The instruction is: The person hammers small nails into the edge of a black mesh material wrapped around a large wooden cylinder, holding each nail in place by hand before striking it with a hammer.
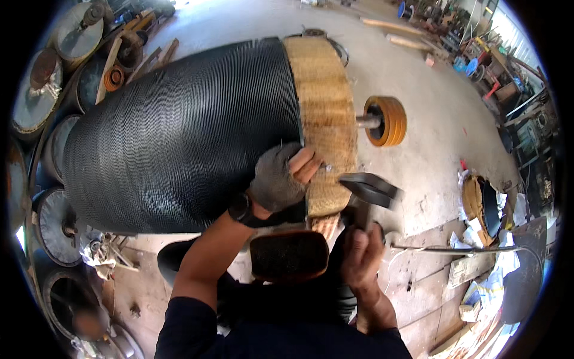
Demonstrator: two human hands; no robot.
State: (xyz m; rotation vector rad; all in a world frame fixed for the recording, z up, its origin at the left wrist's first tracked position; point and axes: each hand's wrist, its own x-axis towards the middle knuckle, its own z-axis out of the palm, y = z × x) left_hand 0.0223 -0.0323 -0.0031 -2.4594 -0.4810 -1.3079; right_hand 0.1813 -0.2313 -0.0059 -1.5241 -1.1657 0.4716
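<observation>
A large drum lies before me, wrapped in black finely ribbed rubber sheet (185,128). Toward its right end the sheet stops and a bare wooden band (326,102) shows. My left hand (280,176), in a grey glove with bare fingertips, is closed at that seam. Its fingers pinch a small shiny nail (327,168) against the wood. In my right hand (363,254), ungloved, the handle of a hammer is gripped. The dark hammer head (372,189) hangs in the air just right of the nail, slightly blurred and apart from it.
A box (290,275) with dark contents sits close to my body. From the drum's end a shaft sticks out with an orange grooved wheel (394,121). Metal-ended rollers (60,227) are stacked at the left. Scraps, paper and a bent pipe (472,249) lie at the right.
</observation>
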